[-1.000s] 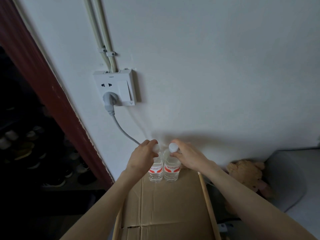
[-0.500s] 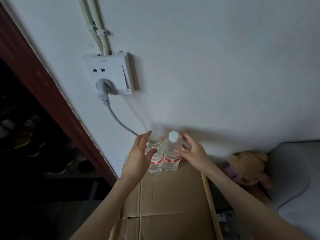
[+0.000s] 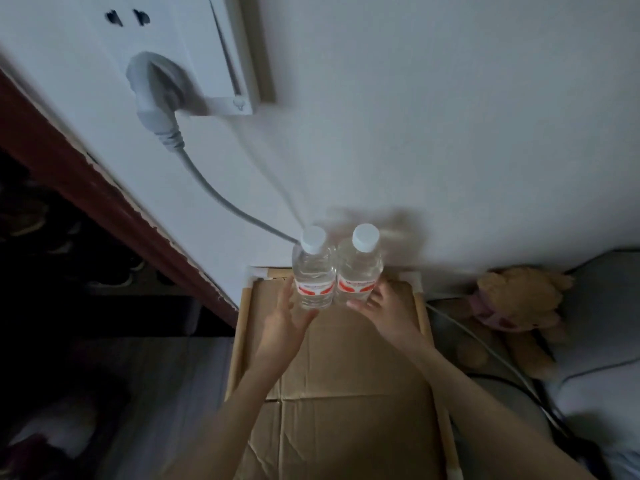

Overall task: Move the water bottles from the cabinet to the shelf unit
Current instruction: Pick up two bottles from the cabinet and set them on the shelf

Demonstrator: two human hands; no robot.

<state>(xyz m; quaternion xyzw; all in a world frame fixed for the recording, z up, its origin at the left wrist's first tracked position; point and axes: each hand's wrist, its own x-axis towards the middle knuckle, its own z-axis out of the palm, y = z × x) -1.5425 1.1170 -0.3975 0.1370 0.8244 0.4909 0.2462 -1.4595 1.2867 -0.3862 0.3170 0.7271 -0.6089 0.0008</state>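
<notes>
Cardboard shelf top (image 3: 346, 393), wall socket (image 3: 194, 53), 2 bottles (image 3: 337, 268)

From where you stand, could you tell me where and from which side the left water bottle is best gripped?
Grip the left water bottle round its straight body at the red label, coming from its open left side with the left hand. It stands upright, and the right bottle crowds its other side; the cap is narrow.

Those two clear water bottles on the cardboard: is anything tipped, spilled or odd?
Nothing stands out. Both clear plastic water bottles stand upright, white caps on, side by side on the brown cardboard sheet; no spill shows.
</notes>
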